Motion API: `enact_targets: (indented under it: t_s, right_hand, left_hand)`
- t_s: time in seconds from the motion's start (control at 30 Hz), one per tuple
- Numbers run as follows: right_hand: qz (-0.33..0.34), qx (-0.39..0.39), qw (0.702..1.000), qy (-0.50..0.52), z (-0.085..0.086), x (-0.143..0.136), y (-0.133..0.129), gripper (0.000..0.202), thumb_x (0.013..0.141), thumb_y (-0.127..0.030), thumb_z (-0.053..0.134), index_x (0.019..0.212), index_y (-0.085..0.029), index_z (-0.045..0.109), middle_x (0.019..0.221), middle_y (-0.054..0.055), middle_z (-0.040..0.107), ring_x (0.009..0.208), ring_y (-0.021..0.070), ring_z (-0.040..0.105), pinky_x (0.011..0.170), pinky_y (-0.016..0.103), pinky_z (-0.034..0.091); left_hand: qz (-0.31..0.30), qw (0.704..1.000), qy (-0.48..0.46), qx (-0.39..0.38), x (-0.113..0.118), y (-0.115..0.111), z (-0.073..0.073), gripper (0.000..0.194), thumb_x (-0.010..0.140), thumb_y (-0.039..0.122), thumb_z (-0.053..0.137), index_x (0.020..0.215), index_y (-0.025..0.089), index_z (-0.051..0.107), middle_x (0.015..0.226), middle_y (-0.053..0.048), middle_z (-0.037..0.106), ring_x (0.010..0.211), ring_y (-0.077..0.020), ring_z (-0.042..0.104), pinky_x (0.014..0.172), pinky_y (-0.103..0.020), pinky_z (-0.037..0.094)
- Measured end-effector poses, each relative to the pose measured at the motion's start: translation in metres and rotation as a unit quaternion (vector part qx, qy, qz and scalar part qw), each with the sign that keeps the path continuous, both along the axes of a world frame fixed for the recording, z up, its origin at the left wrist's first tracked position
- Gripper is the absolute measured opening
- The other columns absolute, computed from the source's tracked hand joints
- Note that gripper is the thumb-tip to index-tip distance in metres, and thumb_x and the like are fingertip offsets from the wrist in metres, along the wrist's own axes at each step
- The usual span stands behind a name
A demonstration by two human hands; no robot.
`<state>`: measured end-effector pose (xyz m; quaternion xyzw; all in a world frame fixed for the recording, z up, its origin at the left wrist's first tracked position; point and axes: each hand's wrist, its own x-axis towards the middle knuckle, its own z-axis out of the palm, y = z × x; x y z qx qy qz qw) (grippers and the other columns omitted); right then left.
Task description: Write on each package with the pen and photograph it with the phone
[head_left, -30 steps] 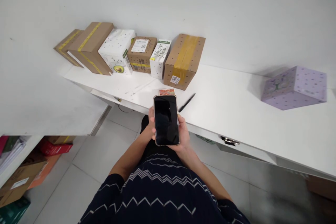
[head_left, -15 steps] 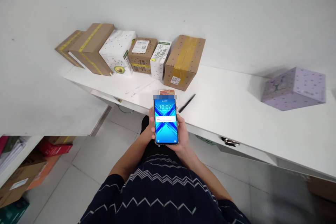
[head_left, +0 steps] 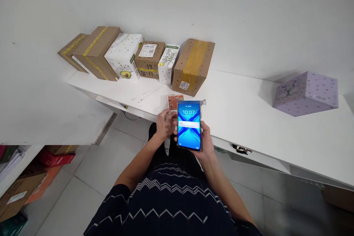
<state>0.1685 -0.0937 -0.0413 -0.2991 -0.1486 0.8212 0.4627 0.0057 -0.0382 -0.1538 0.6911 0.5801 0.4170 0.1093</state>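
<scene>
My right hand (head_left: 207,142) is wrapped round a phone (head_left: 188,129), whose lit blue screen shows 10:07. Just left of the phone, my left hand (head_left: 165,123) is at the desk's front edge, its fingers partly spread beside a small orange-red card or packet (head_left: 173,102). The fingertips are near the lower part of that card; whether they touch it is unclear. The phone's top covers part of the desk, and the pen there is almost wholly hidden.
Along the wall on the white desk (head_left: 238,99) stand a taped brown box (head_left: 193,64), a narrow white box (head_left: 167,66), a small brown box (head_left: 151,59), a white avocado box (head_left: 124,53) and larger cartons (head_left: 99,49). A purple box (head_left: 306,94) is at right.
The phone has moved right in my right hand and now covers the pen. My left hand has let go of the phone and shifted up beside the orange-red card.
</scene>
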Motion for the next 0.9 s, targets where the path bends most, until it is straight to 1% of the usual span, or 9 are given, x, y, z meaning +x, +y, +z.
enact_targets:
  t_s: [0.1,0.2,0.3,0.37,0.43,0.57,0.73,0.8,0.9]
  right_hand:
    - [-0.111,0.071,0.949,-0.287,-0.009,0.034,0.001,0.055,0.084,-0.061,0.059,0.125,-0.024,0.061,0.118,0.009,0.070,0.092,0.0245,0.068,0.079,0.040,0.056]
    - [-0.144,0.143,0.762,-0.615,-0.023,0.069,0.004,0.057,0.087,-0.056,0.058,0.135,-0.025,0.057,0.129,0.012,0.063,0.106,0.0276,0.061,0.092,0.046,0.049]
    - [-0.105,0.145,0.564,-0.806,-0.038,0.091,0.009,0.059,0.090,-0.051,0.053,0.140,-0.021,0.054,0.136,0.019,0.057,0.116,0.0359,0.054,0.096,0.056,0.043]
    - [-0.085,0.120,0.474,-0.868,-0.046,0.097,0.013,0.060,0.091,-0.049,0.054,0.143,-0.020,0.053,0.137,0.021,0.056,0.115,0.0387,0.054,0.093,0.058,0.043]
    - [-0.074,0.103,0.422,-0.897,-0.053,0.099,0.017,0.061,0.091,-0.048,0.055,0.144,-0.018,0.052,0.136,0.023,0.056,0.112,0.0395,0.054,0.090,0.057,0.044]
    - [-0.071,0.109,0.389,-0.912,-0.069,0.099,0.024,0.059,0.092,-0.046,0.054,0.143,-0.016,0.054,0.133,0.024,0.056,0.110,0.0389,0.053,0.088,0.056,0.044]
    - [-0.083,0.119,0.397,-0.906,-0.081,0.103,0.029,0.055,0.092,-0.048,0.055,0.137,-0.017,0.058,0.140,0.025,0.051,0.122,0.0430,0.045,0.092,0.063,0.041]
    - [-0.105,0.140,0.415,-0.893,-0.077,0.097,0.030,0.053,0.092,-0.049,0.055,0.135,-0.018,0.058,0.143,0.025,0.048,0.128,0.0444,0.040,0.095,0.067,0.039]
    - [-0.124,0.244,0.502,-0.820,-0.063,0.068,0.030,0.060,0.093,-0.052,0.054,0.142,-0.019,0.050,0.137,0.024,0.050,0.126,0.0404,0.045,0.100,0.063,0.040]
  left_hand:
    - [-0.012,0.997,0.048,0.057,0.000,-0.002,-0.001,0.039,0.082,0.016,0.061,0.120,0.023,0.062,0.127,-0.014,0.059,0.122,-0.0285,0.058,0.102,-0.046,0.049]
    - [-0.008,0.990,0.087,0.110,0.000,-0.004,-0.003,0.045,0.081,0.010,0.059,0.124,0.022,0.060,0.127,-0.015,0.058,0.119,-0.0280,0.059,0.100,-0.045,0.049]
    - [-0.002,0.989,0.085,0.122,0.001,-0.002,-0.005,0.045,0.080,0.010,0.059,0.124,0.021,0.060,0.127,-0.015,0.057,0.116,-0.0278,0.060,0.099,-0.045,0.050]
    - [0.001,0.988,0.084,0.131,0.001,-0.002,-0.004,0.044,0.080,0.009,0.059,0.123,0.021,0.061,0.126,-0.015,0.058,0.116,-0.0275,0.060,0.098,-0.044,0.050]
    - [0.007,0.986,0.093,0.139,0.001,-0.002,-0.003,0.044,0.081,0.010,0.060,0.123,0.021,0.061,0.125,-0.016,0.058,0.115,-0.0275,0.060,0.098,-0.044,0.051]
    - [0.004,0.984,0.109,0.140,0.000,-0.003,0.000,0.044,0.081,0.011,0.060,0.124,0.021,0.061,0.126,-0.016,0.058,0.115,-0.0287,0.061,0.097,-0.045,0.050]
    - [-0.002,0.986,0.100,0.133,0.000,-0.005,0.002,0.045,0.081,0.009,0.058,0.124,0.021,0.061,0.128,-0.017,0.057,0.119,-0.0295,0.059,0.099,-0.046,0.051]
    - [-0.001,0.988,0.097,0.117,0.001,-0.005,0.004,0.045,0.081,0.009,0.056,0.124,0.021,0.060,0.129,-0.016,0.055,0.120,-0.0289,0.058,0.100,-0.046,0.051]
    - [-0.014,0.992,0.062,0.108,0.003,-0.007,0.008,0.050,0.081,0.007,0.052,0.129,0.020,0.053,0.130,-0.016,0.051,0.125,-0.0274,0.055,0.102,-0.045,0.053]
